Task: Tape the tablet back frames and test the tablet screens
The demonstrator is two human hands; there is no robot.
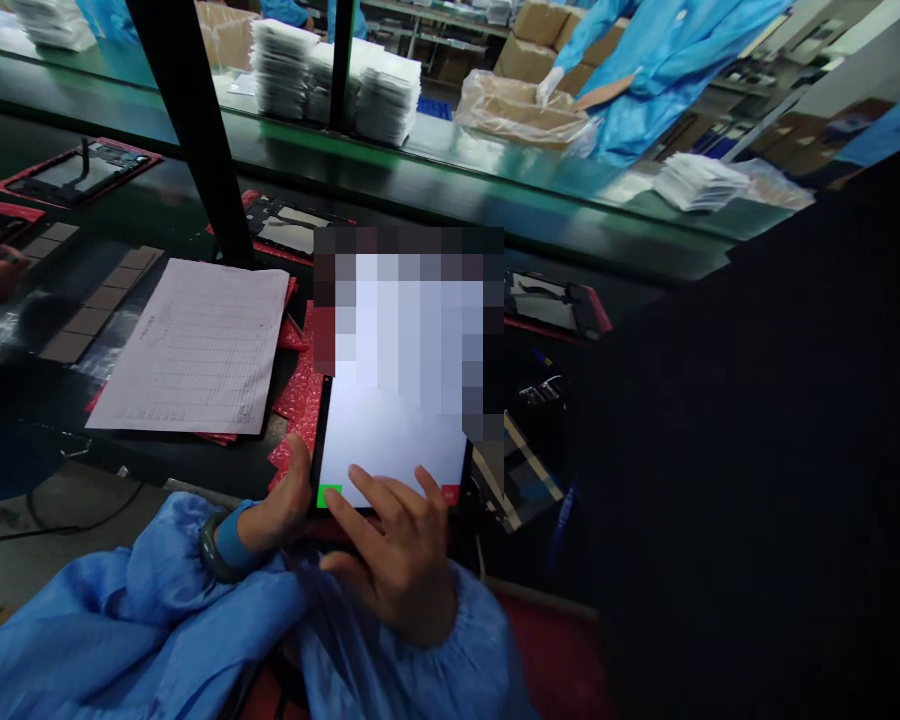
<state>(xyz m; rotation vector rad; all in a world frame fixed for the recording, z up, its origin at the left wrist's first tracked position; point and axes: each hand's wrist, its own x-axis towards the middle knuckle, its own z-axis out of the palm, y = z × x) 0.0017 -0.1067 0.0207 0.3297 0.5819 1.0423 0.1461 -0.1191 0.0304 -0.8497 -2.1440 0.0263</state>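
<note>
Holding tablet (390, 450) lower edge between hands (390, 570), apparently.

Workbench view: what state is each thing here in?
Tablet: screen lit white, green and red patches at its lower corners.
Left hand: holding the tablet's left edge.
Right hand: fingers on the screen.
Paper form: lying flat on the bench.
Cardboard boxes: stacked.

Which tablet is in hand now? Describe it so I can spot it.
Right of the printed paper sheet on the bench, the left hand and right hand hold a tablet. Its lit white screen has green and red patches at lower corners, unlike the dark tablets nearby.
</note>
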